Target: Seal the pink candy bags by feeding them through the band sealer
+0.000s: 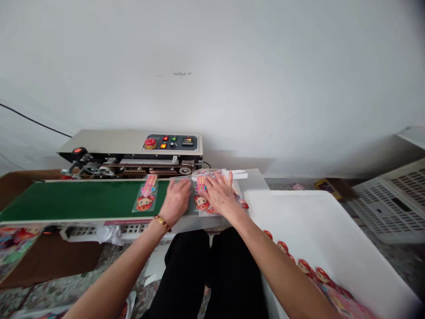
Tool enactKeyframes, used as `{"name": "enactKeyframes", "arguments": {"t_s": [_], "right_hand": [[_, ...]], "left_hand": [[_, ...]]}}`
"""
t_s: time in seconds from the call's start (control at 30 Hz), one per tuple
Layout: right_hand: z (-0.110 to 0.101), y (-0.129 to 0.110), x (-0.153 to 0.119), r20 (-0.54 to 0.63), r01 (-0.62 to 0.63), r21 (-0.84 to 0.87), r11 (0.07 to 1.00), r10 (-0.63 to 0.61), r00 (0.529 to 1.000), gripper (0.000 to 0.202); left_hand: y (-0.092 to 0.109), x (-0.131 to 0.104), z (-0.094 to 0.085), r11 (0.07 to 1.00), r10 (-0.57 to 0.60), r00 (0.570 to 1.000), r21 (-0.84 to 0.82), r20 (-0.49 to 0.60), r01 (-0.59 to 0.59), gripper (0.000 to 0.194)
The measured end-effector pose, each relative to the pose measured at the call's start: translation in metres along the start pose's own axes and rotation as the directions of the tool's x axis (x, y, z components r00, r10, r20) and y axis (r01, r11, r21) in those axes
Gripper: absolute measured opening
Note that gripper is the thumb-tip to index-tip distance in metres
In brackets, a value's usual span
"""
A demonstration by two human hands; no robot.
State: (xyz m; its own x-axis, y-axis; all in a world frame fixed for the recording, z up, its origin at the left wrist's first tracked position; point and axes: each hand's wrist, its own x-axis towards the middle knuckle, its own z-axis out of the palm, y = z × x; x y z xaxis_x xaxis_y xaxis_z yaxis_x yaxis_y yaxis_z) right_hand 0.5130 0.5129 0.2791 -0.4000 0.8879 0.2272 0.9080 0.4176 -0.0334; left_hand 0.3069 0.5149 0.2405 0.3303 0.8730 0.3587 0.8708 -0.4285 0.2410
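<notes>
My right hand [221,193] lies with fingers spread over a pile of clear packets [201,202], each holding a card with a red-haired cartoon figure. To its left, my left hand [178,198] hovers at or touches the right end of a green conveyor belt [83,200]. Motion smears its fingers, so whether it grips a packet is unclear. One clear cartoon packet [145,196] lies flat on the belt, left of that hand. Behind the belt stands a band sealing machine [109,141] with lit buttons and a red display.
A white bin or table [285,208] on my right holds several cartoon cards [322,275] near my right forearm. Beyond it sits a pale slatted crate [392,208]. A brown cardboard box [56,259] is below the belt at left. Behind everything rises a white wall [232,79].
</notes>
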Motion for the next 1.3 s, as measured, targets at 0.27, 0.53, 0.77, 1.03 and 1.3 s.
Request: {"name": "enactKeyframes", "arguments": {"t_s": [0.27, 0.53, 0.77, 1.03, 1.3], "right_hand": [[-0.006, 0.02, -0.014, 0.081, -0.03, -0.03, 0.999, 0.033, 0.996, 0.037], [-0.007, 0.007, -0.002, 0.1, 0.007, -0.012, 1.0, -0.006, 0.995, 0.035], [-0.005, 0.004, -0.004, 0.072, -0.004, -0.018, 1.0, 0.005, 0.997, 0.038], [-0.004, 0.011, -0.014, 0.072, -0.033, -0.03, 0.999, 0.035, 0.997, 0.038], [0.006, -0.004, 0.006, 0.047, 0.008, 0.04, 0.999, -0.01, 0.999, 0.034]], "left_hand": [[0.02, 0.009, 0.017, 0.995, 0.099, 0.991, 0.014, 0.091, -0.101, 0.043], [-0.056, -0.014, -0.018, 0.993, -0.065, 0.996, 0.102, 0.064, 0.058, 0.039], [0.028, 0.005, 0.014, 0.997, 0.061, 0.994, -0.051, 0.091, -0.057, 0.042], [-0.002, 0.007, 0.006, 0.991, 0.135, 0.98, -0.013, 0.149, -0.135, 0.043], [-0.072, -0.015, -0.028, 0.997, -0.05, 0.986, 0.07, 0.157, 0.04, 0.042]]}}
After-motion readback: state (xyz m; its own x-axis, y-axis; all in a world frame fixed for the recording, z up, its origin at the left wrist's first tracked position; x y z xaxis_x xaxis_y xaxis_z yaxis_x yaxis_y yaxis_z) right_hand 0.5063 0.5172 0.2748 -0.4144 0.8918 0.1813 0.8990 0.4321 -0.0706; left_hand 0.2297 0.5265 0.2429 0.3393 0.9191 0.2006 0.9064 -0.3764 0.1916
